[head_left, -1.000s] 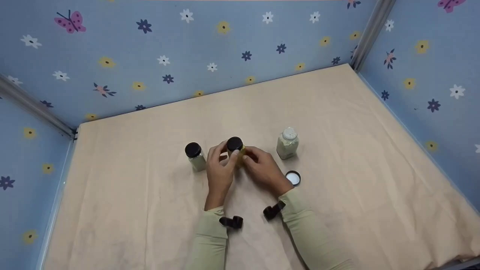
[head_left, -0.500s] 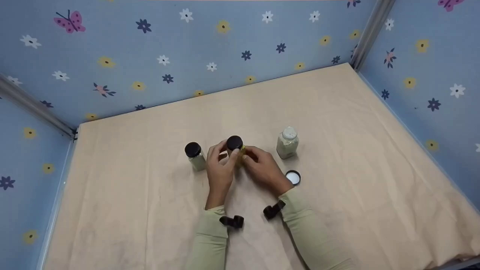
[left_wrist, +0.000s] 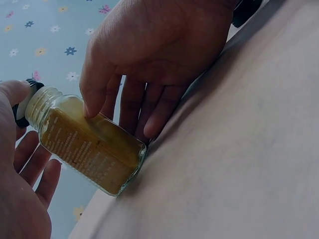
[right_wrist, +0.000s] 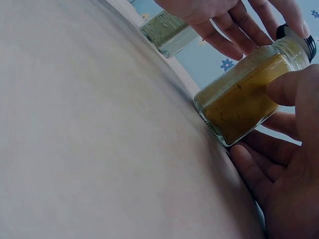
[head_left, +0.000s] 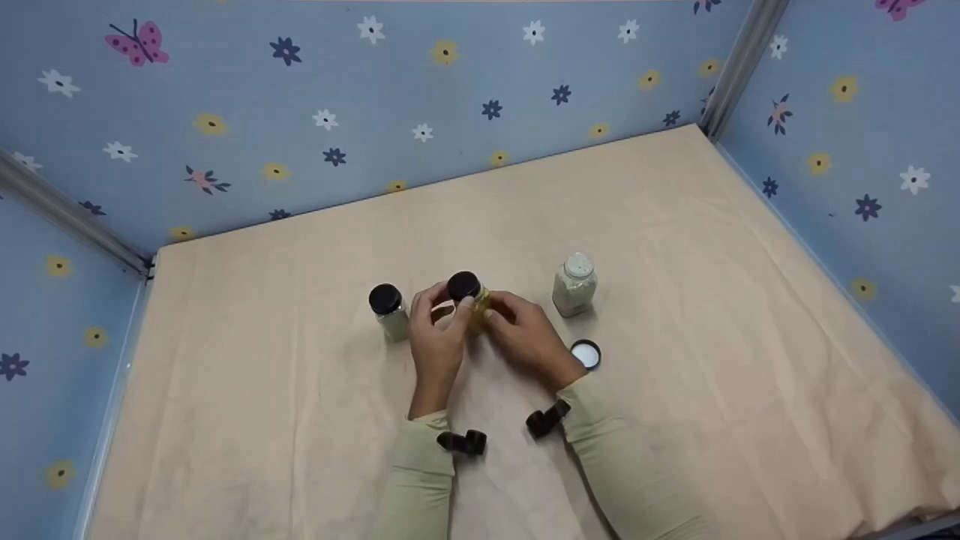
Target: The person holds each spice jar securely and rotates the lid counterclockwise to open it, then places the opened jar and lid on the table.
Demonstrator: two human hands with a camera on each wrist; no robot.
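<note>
In the head view my left hand (head_left: 435, 341) pinches a black screw cap (head_left: 464, 284) between thumb and fingers. My right hand (head_left: 529, 337) grips the body of a square glass jar of yellow-brown powder (right_wrist: 241, 102), which stands on the table. The cap sits tilted at the jar's mouth; in the left wrist view the jar's threaded neck (left_wrist: 42, 105) shows bare below it, along with part of the cap's white inside. White printing covers one side of the jar. Whether cap and rim still touch, I cannot tell.
A black-capped jar of pale green powder (head_left: 394, 322) stands just left of my left hand. Another pale green jar (head_left: 575, 289), uncapped with a white perforated top, stands to the right. A loose black cap (head_left: 586, 355) lies white side up beside my right wrist.
The black cap has shifted slightly left and tilted with my left hand, and more of the yellow-brown jar's top shows. My right hand stays in place on the jar.
</note>
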